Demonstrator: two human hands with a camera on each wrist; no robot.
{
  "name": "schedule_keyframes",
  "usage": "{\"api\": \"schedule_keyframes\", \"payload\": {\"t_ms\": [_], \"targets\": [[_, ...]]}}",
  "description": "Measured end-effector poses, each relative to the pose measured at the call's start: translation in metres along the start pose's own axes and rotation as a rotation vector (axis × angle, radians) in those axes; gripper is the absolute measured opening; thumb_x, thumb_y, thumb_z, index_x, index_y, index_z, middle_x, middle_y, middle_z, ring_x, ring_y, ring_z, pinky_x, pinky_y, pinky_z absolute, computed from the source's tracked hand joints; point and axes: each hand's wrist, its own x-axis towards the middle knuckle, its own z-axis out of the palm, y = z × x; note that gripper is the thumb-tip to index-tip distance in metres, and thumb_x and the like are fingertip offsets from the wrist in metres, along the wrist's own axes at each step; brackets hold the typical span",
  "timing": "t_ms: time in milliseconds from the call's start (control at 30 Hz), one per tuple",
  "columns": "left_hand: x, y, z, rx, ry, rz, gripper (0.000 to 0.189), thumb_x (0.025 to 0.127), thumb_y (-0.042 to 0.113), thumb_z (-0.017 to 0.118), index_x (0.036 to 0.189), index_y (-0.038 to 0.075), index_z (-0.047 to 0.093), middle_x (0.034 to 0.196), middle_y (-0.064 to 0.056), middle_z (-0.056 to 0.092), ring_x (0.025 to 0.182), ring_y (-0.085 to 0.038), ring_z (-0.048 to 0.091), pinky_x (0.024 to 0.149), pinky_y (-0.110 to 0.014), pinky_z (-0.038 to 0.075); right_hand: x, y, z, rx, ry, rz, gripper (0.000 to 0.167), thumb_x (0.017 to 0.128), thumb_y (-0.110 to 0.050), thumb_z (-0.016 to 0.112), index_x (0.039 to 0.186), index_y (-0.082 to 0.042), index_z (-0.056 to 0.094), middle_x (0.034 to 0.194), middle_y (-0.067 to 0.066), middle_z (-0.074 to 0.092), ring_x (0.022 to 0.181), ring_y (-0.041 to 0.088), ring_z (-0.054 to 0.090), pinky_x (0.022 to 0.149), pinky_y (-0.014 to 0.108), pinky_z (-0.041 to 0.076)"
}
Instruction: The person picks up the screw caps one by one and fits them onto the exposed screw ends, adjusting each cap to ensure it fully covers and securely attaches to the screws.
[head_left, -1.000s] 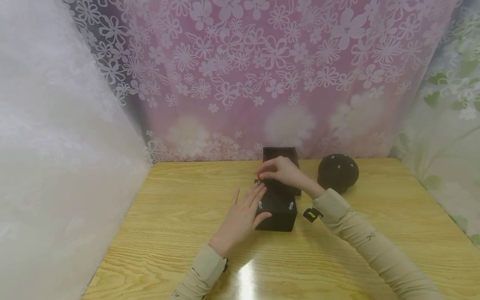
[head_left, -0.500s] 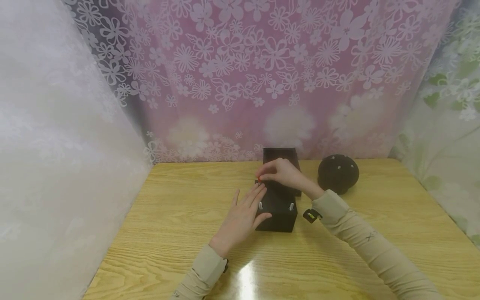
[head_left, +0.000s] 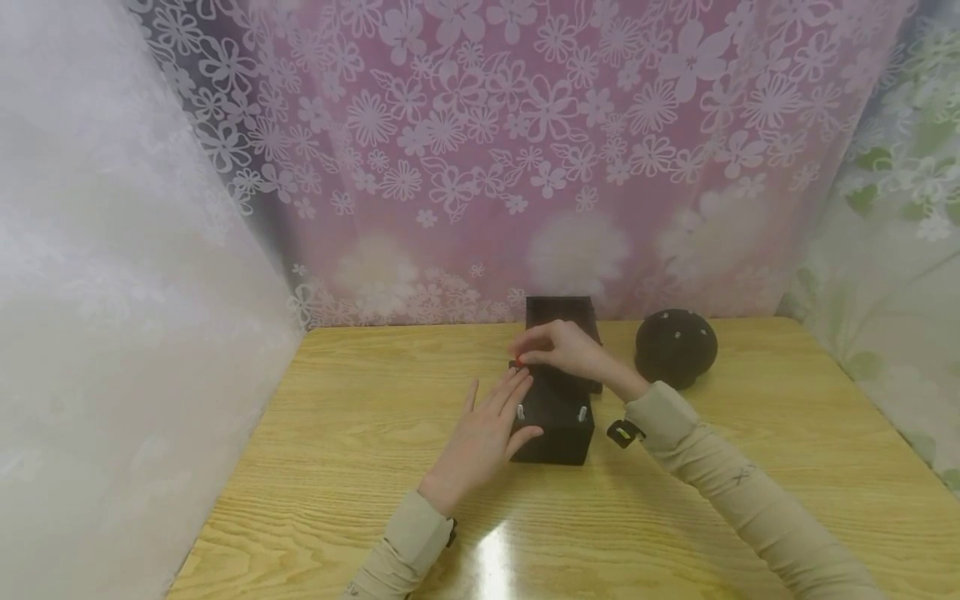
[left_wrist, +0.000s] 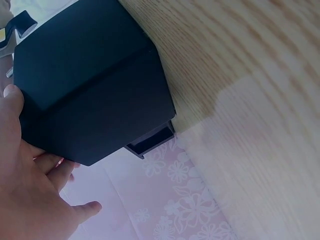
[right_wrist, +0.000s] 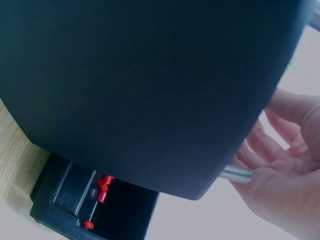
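A black box [head_left: 555, 442] stands on the table with metal threaded bolts [head_left: 582, 412] sticking up from its top. My left hand [head_left: 476, 446] rests on its left side, fingers stretched toward the far left corner and thumb at the near end. At that corner my right hand [head_left: 566, 348] pinches a small red cap [head_left: 518, 361] between thumb and fingertips, above a bolt close to my left fingertips. In the right wrist view the box hides the right fingertips, and one bolt [right_wrist: 237, 174] juts out in front of a hand.
Behind the box is a black tray [head_left: 558, 302]; the right wrist view shows several small red pieces [right_wrist: 102, 186] in it. A round black object [head_left: 675, 354] with metal studs stands at the right. Flowered curtains [head_left: 480, 167] hang behind the wooden table [head_left: 360, 400].
My right fingertips have sunk slightly toward the box corner, and less of the red cap shows. My left hand stays in place.
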Motion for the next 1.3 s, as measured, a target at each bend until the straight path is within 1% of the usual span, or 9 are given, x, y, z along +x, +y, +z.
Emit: {"api": "schedule_keyframes", "payload": {"t_ms": [100, 267, 400, 667, 800, 1000, 1067, 1167, 1300], "targets": [[0.000, 0.000, 0.000, 0.000, -0.008, -0.004, 0.072, 0.105, 0.053, 0.044, 0.160, 0.009, 0.029, 0.167, -0.003, 0.025, 0.155, -0.017, 0.020, 0.122, -0.059, 0.016, -0.001, 0.004, -0.001, 0.014, 0.048, -0.001, 0.025, 0.098, -0.022, 0.069, 0.119, -0.011, 0.075, 0.113, 0.006, 0.076, 0.102, 0.024, 0.072, 0.087, 0.042, 0.059], [0.000, 0.000, 0.000, -0.012, -0.026, -0.010, 0.073, 0.105, 0.054, 0.042, 0.161, 0.010, 0.027, 0.168, -0.001, 0.023, 0.155, -0.017, 0.018, 0.123, -0.059, 0.016, -0.005, 0.010, -0.007, 0.146, 0.166, 0.004, 0.025, 0.104, -0.024, 0.060, 0.114, -0.006, 0.075, 0.105, 0.014, 0.075, 0.092, 0.034, 0.072, 0.076, 0.042, 0.061], [-0.001, -0.001, -0.001, -0.029, -0.021, -0.004, 0.072, 0.105, 0.054, 0.041, 0.161, 0.010, 0.027, 0.168, -0.002, 0.024, 0.155, -0.018, 0.019, 0.122, -0.060, 0.017, -0.007, 0.014, -0.013, 0.240, 0.227, -0.008, 0.027, 0.106, -0.019, 0.056, 0.114, 0.000, 0.073, 0.105, 0.018, 0.074, 0.092, 0.037, 0.071, 0.081, 0.042, 0.061], [-0.001, -0.002, 0.001, -0.030, -0.005, 0.001, 0.073, 0.105, 0.056, 0.040, 0.161, 0.010, 0.027, 0.168, -0.002, 0.024, 0.155, -0.018, 0.019, 0.121, -0.061, 0.018, -0.009, 0.024, -0.024, 0.256, 0.262, 0.011, 0.028, 0.106, -0.019, 0.055, 0.116, 0.002, 0.071, 0.107, 0.021, 0.074, 0.093, 0.037, 0.071, 0.082, 0.036, 0.061], [0.000, -0.001, 0.002, -0.026, -0.001, 0.001, 0.074, 0.105, 0.056, 0.041, 0.161, 0.010, 0.028, 0.168, -0.002, 0.025, 0.155, -0.017, 0.020, 0.122, -0.060, 0.018, -0.006, 0.031, -0.029, 0.223, 0.286, 0.043, 0.030, 0.106, -0.022, 0.056, 0.119, 0.001, 0.071, 0.108, 0.020, 0.074, 0.091, 0.032, 0.072, 0.078, 0.031, 0.060], [-0.001, -0.001, 0.001, -0.023, 0.000, 0.005, 0.074, 0.105, 0.055, 0.041, 0.161, 0.009, 0.027, 0.167, -0.003, 0.025, 0.155, -0.018, 0.021, 0.122, -0.060, 0.018, 0.007, 0.048, -0.035, 0.098, 0.295, 0.112, 0.033, 0.106, -0.027, 0.057, 0.122, -0.002, 0.071, 0.110, 0.021, 0.074, 0.091, 0.028, 0.072, 0.067, 0.027, 0.057], [-0.001, -0.001, 0.001, -0.020, -0.001, 0.006, 0.074, 0.105, 0.055, 0.041, 0.161, 0.009, 0.027, 0.167, -0.003, 0.025, 0.155, -0.018, 0.021, 0.122, -0.059, 0.018, 0.012, 0.054, -0.037, 0.050, 0.289, 0.122, 0.032, 0.105, -0.026, 0.058, 0.122, -0.002, 0.071, 0.112, 0.021, 0.073, 0.094, 0.030, 0.072, 0.068, 0.031, 0.058], [-0.001, -0.002, 0.002, -0.009, -0.006, 0.005, 0.074, 0.105, 0.056, 0.039, 0.161, 0.009, 0.027, 0.167, -0.003, 0.025, 0.155, -0.018, 0.021, 0.122, -0.059, 0.017, 0.020, 0.064, -0.037, -0.028, 0.267, 0.116, 0.030, 0.104, -0.024, 0.060, 0.122, -0.002, 0.071, 0.116, 0.021, 0.072, 0.100, 0.034, 0.071, 0.079, 0.041, 0.059], [-0.001, -0.002, 0.004, 0.005, -0.008, 0.005, 0.074, 0.105, 0.057, 0.039, 0.161, 0.009, 0.027, 0.168, -0.003, 0.024, 0.155, -0.018, 0.020, 0.122, -0.059, 0.016, 0.032, 0.077, -0.034, -0.115, 0.239, 0.092, 0.025, 0.103, -0.015, 0.061, 0.118, 0.001, 0.072, 0.121, 0.022, 0.070, 0.106, 0.038, 0.069, 0.092, 0.053, 0.055]]}}
